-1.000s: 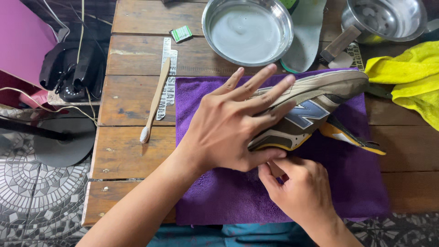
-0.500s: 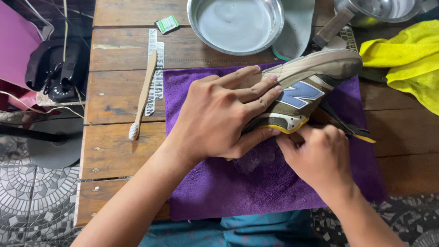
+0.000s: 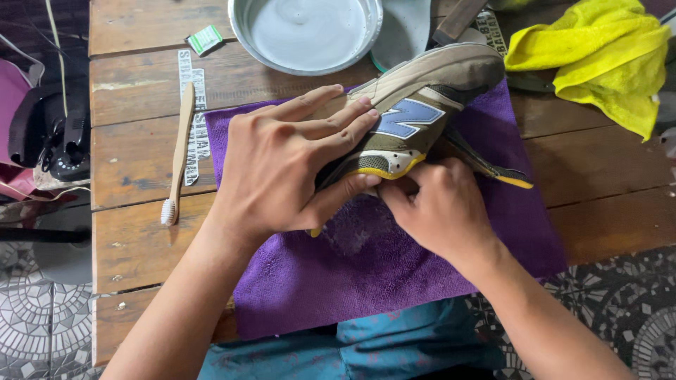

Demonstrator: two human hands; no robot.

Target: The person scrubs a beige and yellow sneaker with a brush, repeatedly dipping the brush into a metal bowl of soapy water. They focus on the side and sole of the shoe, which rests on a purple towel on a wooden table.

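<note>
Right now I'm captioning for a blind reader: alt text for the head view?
Two bare hands, left hand and right hand, grip a tan sneaker lying on a purple towel, beside a wooden toothbrush and metal bowl.

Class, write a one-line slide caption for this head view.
Left hand and right hand grip a brown sneaker over a purple towel.
</note>
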